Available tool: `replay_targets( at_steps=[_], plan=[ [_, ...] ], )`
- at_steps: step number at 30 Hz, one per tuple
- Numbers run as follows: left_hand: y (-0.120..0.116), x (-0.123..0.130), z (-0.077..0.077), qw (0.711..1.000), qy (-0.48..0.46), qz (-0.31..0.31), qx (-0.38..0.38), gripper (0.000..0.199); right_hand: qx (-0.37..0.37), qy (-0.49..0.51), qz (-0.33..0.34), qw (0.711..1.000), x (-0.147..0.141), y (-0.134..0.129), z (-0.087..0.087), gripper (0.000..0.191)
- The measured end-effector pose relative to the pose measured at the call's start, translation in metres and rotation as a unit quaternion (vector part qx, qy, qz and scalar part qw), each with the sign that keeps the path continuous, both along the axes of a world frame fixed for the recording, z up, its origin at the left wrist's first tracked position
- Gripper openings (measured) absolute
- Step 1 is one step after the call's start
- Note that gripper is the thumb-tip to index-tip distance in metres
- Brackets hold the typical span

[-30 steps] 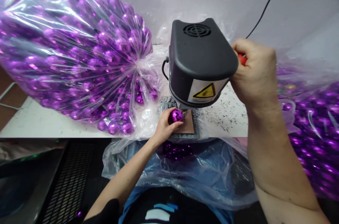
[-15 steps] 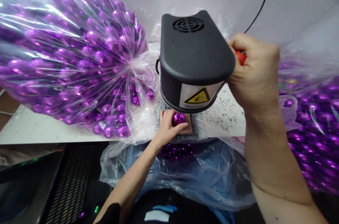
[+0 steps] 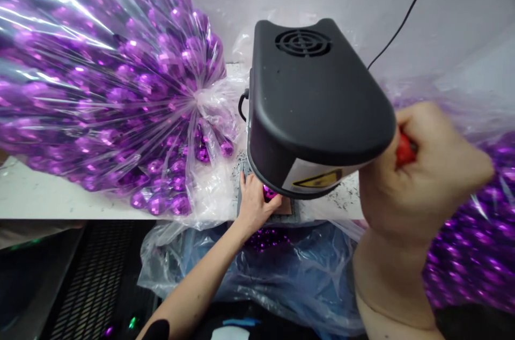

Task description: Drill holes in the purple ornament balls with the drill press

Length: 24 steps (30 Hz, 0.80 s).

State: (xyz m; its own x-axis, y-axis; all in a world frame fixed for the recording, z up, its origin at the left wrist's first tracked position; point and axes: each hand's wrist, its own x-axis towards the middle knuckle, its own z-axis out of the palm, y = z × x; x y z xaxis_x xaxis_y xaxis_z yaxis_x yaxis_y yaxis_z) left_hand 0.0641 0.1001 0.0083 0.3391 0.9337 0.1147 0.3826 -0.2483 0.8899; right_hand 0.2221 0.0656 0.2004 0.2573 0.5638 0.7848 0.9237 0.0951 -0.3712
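A black press housing (image 3: 322, 98), with a round vent on top and a yellow warning label (image 3: 317, 179), stands in the middle. My right hand (image 3: 438, 174) is wrapped round a lever handle with a red knob (image 3: 405, 151) at the housing's right side. Low under the press, my left hand (image 3: 254, 201) pinches a shiny purple faceted ball (image 3: 269, 192) between thumb and fingers. That ball sits over a brown block (image 3: 285, 207) on a grey base. The housing hides the ball's top and whatever is above it.
At the left lies a big tied clear bag (image 3: 92, 82) of purple faceted balls, with some balls by its neck. More purple balls (image 3: 462, 254) fill the right. Clear plastic (image 3: 314, 270) with purple pieces hangs below the white table's (image 3: 48, 195) front edge. A black cable (image 3: 410, 5) runs up the wall.
My right hand has swung down and toward me with the red-knobbed lever. The press housing appears larger and lower over the ball. My left hand keeps its pinch on the ball.
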Motion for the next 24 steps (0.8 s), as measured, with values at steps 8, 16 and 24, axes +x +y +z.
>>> replay_targets(
  at_steps=[8, 16, 24],
  plan=[
    [-0.002, -0.002, 0.001, 0.997, -0.057, -0.006, -0.060, 0.028, -0.040, 0.008, 0.012, 0.999, -0.008, -0.047, -0.034, 0.014],
    [-0.002, -0.001, 0.003, 1.000, -0.004, -0.005, -0.008, 0.026, -0.005, 0.090, 0.024, 0.996, -0.015, -0.051, -0.063, 0.023],
    [-0.004, 0.001, 0.006, 0.995, 0.087, 0.011, 0.044, 0.028, 0.031, 0.075, 0.009, 0.997, -0.016, -0.052, -0.092, 0.018]
  ],
)
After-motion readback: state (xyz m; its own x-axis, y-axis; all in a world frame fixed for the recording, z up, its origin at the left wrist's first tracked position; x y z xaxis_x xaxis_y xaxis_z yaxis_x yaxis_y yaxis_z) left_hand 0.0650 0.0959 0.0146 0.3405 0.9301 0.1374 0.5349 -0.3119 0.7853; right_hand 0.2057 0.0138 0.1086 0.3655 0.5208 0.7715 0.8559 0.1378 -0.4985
